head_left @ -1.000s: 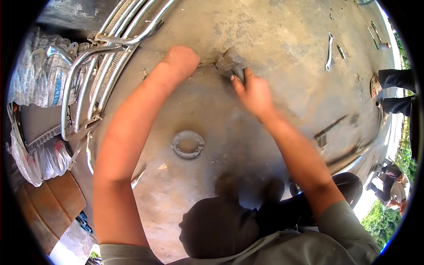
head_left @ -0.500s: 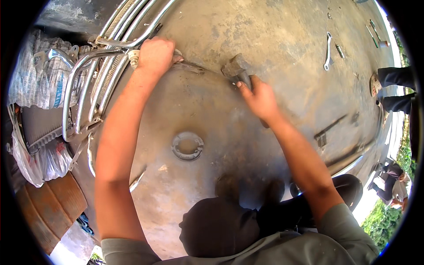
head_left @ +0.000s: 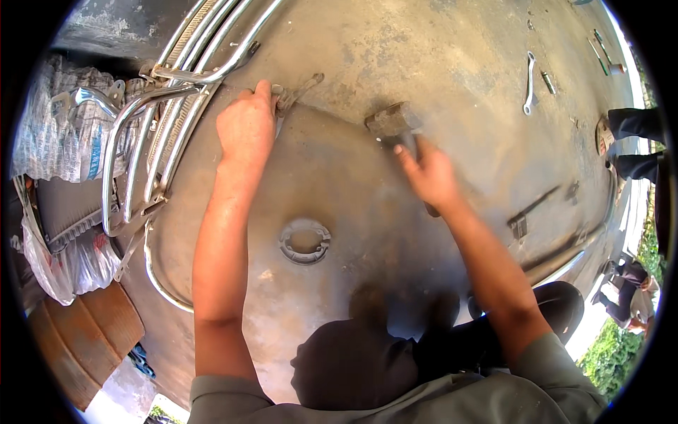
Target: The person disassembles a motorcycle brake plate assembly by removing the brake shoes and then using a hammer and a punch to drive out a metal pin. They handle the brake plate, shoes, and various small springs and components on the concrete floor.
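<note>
My right hand (head_left: 432,177) grips the short handle of a hammer (head_left: 394,120), its blocky, worn metal head held over the concrete floor. Toward the far left, my left hand (head_left: 246,127) is closed around a dull metal part (head_left: 300,93) with a knobby end; the fingers hide much of it, so its kind is unclear. A pair of brake shoes (head_left: 305,242), set together as a ring, lies on the floor between my forearms.
Bent chrome tubes (head_left: 191,60) lean at the far left beside a white woven sack (head_left: 60,131). Below them are plastic bags (head_left: 85,265) and a rusty drum (head_left: 88,339). A wrench (head_left: 530,83) lies far right, near another person's legs (head_left: 635,127).
My left hand has moved right and a little nearer with the metal part, away from the chrome tubes. The hammer in my right hand has shifted slightly right, and its head has turned.
</note>
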